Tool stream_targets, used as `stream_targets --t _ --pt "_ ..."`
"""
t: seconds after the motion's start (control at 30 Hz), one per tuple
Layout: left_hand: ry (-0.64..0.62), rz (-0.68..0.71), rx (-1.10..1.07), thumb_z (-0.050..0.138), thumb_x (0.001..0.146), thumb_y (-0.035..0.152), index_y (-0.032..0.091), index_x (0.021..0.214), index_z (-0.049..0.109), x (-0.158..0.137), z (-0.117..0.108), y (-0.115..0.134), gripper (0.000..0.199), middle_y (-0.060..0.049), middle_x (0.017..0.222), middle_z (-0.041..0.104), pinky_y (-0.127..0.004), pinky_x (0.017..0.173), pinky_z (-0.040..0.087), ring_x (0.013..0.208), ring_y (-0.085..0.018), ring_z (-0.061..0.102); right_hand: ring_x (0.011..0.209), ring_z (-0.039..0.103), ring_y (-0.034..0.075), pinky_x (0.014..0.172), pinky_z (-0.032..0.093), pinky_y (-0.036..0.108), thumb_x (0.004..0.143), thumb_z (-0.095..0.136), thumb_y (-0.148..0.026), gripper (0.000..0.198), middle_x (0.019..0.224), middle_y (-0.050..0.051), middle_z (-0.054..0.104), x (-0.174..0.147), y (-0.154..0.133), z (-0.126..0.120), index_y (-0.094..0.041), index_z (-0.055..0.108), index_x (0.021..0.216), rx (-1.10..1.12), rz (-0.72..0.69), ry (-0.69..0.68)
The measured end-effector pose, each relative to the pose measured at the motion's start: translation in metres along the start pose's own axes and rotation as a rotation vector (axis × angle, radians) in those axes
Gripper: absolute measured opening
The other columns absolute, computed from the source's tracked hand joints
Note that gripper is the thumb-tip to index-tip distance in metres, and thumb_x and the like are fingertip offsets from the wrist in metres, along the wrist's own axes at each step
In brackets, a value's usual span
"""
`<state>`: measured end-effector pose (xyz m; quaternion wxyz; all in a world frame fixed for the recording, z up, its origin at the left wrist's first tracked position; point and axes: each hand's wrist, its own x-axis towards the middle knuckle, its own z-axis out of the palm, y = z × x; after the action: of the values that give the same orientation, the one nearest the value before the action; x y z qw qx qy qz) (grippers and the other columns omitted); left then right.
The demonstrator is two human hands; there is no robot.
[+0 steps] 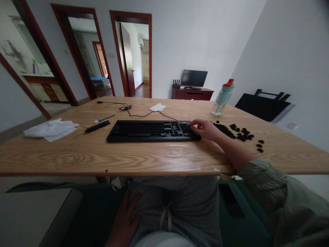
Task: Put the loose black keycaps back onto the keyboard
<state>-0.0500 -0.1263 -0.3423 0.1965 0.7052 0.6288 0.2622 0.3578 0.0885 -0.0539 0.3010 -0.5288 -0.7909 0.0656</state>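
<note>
A black keyboard (154,132) lies across the middle of the wooden table, with many of its keycaps apparently off. At its right end, over the number pad, is my right hand (204,129), thumb and fingertips pinched together; anything between them is too small to make out. Loose black keycaps (243,132) are heaped and scattered just right of that hand. My left hand (125,219) rests on my thigh below the table edge, fingers spread and holding nothing.
Left of the keyboard lie a black stick-like tool (97,127), a blue brush (104,119) and white tissues (52,129). The keyboard cable (125,107) coils behind, near a tissue (157,107). A water bottle (221,99) stands at the back right. A phone (231,200) lies on the seat.
</note>
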Motion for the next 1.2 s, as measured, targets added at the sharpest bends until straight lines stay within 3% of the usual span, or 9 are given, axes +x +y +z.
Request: stream_targets --t 0.17,0.3,0.53,0.73,1.2 --pt "0.001 -0.004 -0.014 0.053 0.093 0.035 0.034 0.143 0.051 0.0 0.002 -0.002 0.05 -0.005 0.164 0.023 -0.053 0.116 0.035 0.146 -0.031 0.033 0.08 0.064 0.019 0.078 0.047 0.032 0.086 0.06 -0.03 0.025 0.095 0.006 0.074 0.002 0.004 0.006 -0.021 0.075 0.103 0.004 -0.047 -0.084" --pt "-0.006 0.001 -0.007 0.05 0.094 0.037 0.032 0.143 0.052 0.0 0.003 -0.003 0.049 -0.007 0.164 0.023 -0.053 0.116 0.035 0.146 -0.031 0.034 0.084 0.066 0.021 0.08 0.049 0.034 0.087 0.058 -0.029 0.027 0.101 0.008 0.075 0.001 0.004 0.007 -0.022 0.076 0.106 0.016 -0.046 -0.116" --pt "-0.007 -0.006 0.006 0.05 0.094 0.037 0.031 0.142 0.053 0.001 0.002 -0.002 0.049 -0.008 0.164 0.024 -0.053 0.116 0.035 0.145 -0.032 0.034 0.068 0.059 0.018 0.068 0.044 0.032 0.088 0.057 -0.036 0.03 0.077 0.007 0.071 -0.001 -0.005 0.003 -0.017 0.077 0.101 -0.063 -0.025 -0.107" --pt "-0.011 0.002 -0.006 0.05 0.094 0.036 0.032 0.143 0.052 0.0 0.001 -0.002 0.049 -0.006 0.165 0.022 -0.052 0.116 0.034 0.146 -0.031 0.033 0.064 0.054 0.016 0.064 0.041 0.03 0.086 0.058 -0.037 0.032 0.074 0.006 0.067 -0.004 0.004 0.0 -0.016 0.074 0.104 -0.031 0.006 -0.006" --pt "0.012 0.029 0.016 0.052 0.094 0.035 0.034 0.144 0.05 -0.001 0.004 -0.004 0.05 -0.006 0.165 0.022 -0.053 0.114 0.036 0.146 -0.031 0.034 0.058 0.057 0.015 0.061 0.042 0.027 0.088 0.057 -0.034 0.032 0.069 0.004 0.07 -0.005 0.01 -0.002 -0.021 0.078 0.107 -0.203 -0.018 -0.084"
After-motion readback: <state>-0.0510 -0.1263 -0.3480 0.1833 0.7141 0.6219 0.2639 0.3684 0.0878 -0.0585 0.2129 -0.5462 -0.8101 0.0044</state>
